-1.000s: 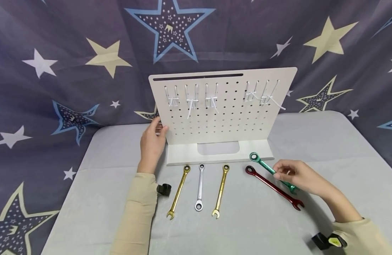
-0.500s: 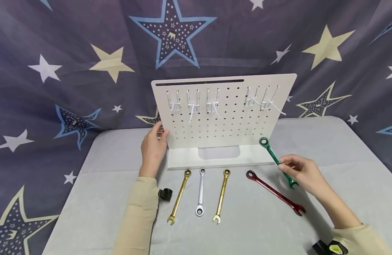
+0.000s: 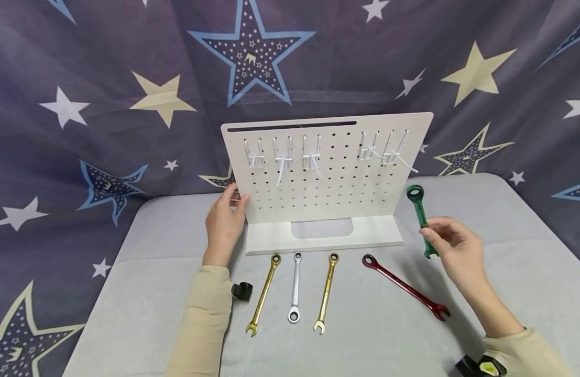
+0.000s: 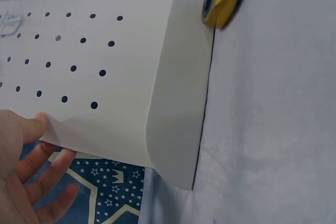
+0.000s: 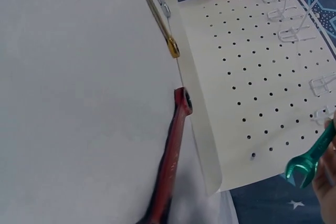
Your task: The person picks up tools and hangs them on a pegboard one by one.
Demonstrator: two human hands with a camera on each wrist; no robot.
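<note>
My right hand (image 3: 459, 254) pinches a green ratchet wrench (image 3: 419, 209) between thumb and fingers, its ring end up and its open end down, raised off the table to the right of the white pegboard (image 3: 318, 193). In the right wrist view the open end of the green wrench (image 5: 303, 166) overlaps the board's edge. At the board's left edge my left hand (image 3: 223, 225) grips it, thumb on the front and fingers behind, as the left wrist view shows with the thumb (image 4: 32, 128). White wire hooks (image 3: 310, 157) stick out along the board's upper part.
Before the board lie a gold wrench (image 3: 263, 296), a silver one (image 3: 296, 288), another gold wrench (image 3: 326, 293) and a dark red wrench (image 3: 405, 285) set aslant. The grey-covered table (image 3: 143, 314) meets a star-patterned cloth (image 3: 106, 47) behind.
My right hand has lifted the green wrench from beside the red one, moving up and right and turning it closer to upright. My left hand stays on the board's edge.
</note>
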